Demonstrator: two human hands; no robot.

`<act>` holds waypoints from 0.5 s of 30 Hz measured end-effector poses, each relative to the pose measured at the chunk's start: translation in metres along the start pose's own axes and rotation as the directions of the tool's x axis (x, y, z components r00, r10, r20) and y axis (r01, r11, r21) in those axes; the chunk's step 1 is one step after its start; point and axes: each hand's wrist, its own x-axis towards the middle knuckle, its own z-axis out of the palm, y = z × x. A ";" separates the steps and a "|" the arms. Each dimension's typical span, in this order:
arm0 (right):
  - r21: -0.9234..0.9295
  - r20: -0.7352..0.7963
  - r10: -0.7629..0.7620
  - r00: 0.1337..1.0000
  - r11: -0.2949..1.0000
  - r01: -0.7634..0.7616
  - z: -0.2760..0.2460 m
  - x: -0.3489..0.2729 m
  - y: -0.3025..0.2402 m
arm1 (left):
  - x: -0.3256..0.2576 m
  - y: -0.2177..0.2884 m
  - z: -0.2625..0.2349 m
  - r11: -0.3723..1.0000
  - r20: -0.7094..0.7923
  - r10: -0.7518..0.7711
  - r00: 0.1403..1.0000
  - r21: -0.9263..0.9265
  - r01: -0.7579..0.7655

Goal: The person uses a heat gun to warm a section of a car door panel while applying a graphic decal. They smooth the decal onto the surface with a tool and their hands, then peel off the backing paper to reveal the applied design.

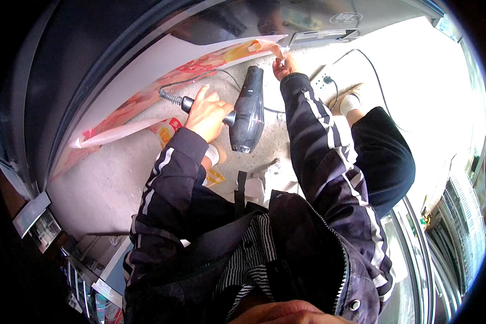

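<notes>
My left hand (209,114) is wrapped around the handle of a black hair dryer (247,110), held above the floor with its narrower end toward the dark cabinet (221,27). From the end of the handle runs the dryer's cord (170,97). At the far side, my right hand (287,67) pinches the right end of a printed sticker sheet (200,67) with red, orange and yellow pictures. This sheet curves along the cabinet's lower front, its right end lifted and curled. Its lower left part (119,134) folds over, showing a pale back.
Behind my right arm, a plug sits in a power strip (326,80) on the concrete floor (129,178), with a black cable (372,65) curving right. My feet stand either side of the dryer. Wire racks (461,216) are at right; boxes (100,254) stand lower left.
</notes>
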 end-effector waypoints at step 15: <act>-0.346 0.139 -0.106 0.985 0.926 0.149 0.004 -0.011 -0.035 | 0.002 0.002 -0.002 1.000 0.009 -0.001 1.000 -0.019 0.001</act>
